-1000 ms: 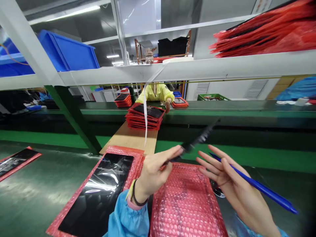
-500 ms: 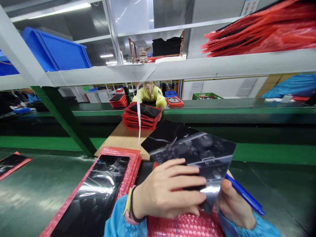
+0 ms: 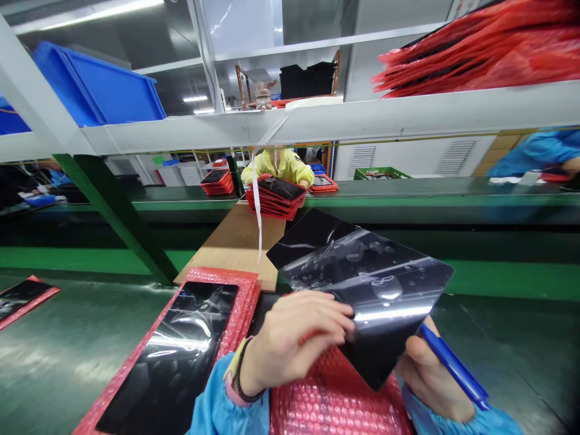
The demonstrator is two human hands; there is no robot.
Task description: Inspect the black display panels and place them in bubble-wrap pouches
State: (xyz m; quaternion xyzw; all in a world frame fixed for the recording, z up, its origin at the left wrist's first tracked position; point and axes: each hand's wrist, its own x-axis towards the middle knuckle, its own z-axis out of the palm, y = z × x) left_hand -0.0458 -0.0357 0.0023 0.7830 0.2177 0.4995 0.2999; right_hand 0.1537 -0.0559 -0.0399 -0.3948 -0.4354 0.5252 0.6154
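A glossy black panel (image 3: 362,284) is held up flat in front of me, tilted slightly. My left hand (image 3: 294,338) grips its near left edge with fingers curled. Under the panel's right corner my right hand (image 3: 430,374) supports it while also holding a blue pen (image 3: 453,368). Below both hands lies a red bubble-wrap pouch (image 3: 335,399). To the left, another black panel (image 3: 176,356) lies on a stack of red pouches (image 3: 240,308).
A wooden board (image 3: 240,241) runs to the far belt, carrying a pile of red-pouched panels (image 3: 276,196). A person in yellow (image 3: 278,166) works behind it. A white strip (image 3: 257,205) hangs from the shelf. Blue bins (image 3: 95,90) and red pouches (image 3: 475,48) sit overhead.
The panel went from edge-on in my left hand to flat and facing me, held by both hands. My right hand closed under it. The far pile moved back toward the person in yellow.
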